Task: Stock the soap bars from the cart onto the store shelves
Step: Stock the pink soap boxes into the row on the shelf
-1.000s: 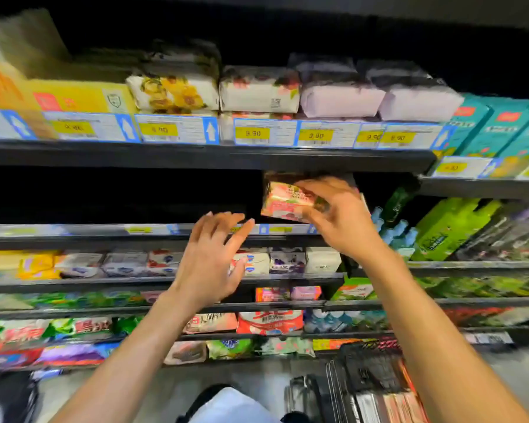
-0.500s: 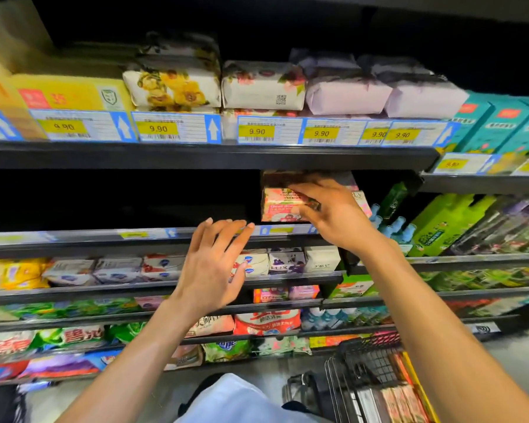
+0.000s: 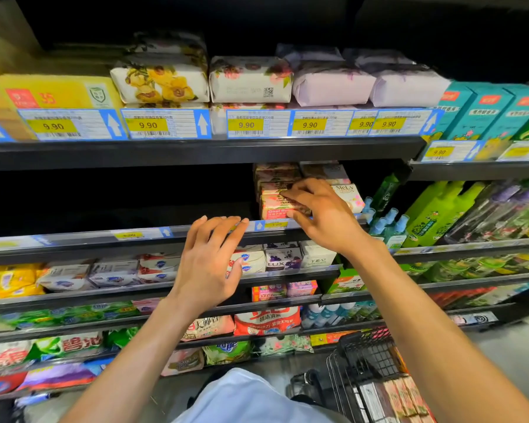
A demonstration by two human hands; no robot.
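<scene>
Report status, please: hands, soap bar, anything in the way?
Right hand grips soap bar at shelf front. Left hand open, near shelf edge. Stacked bars close behind it.

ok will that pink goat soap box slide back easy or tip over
The pink soap box looks a stiff, flat-sided carton, so it likely slides rather than rolls. It seems to lie flat, so tipping looks unlikely. The right hand grips it alone, suggesting it is fairly light.
</scene>
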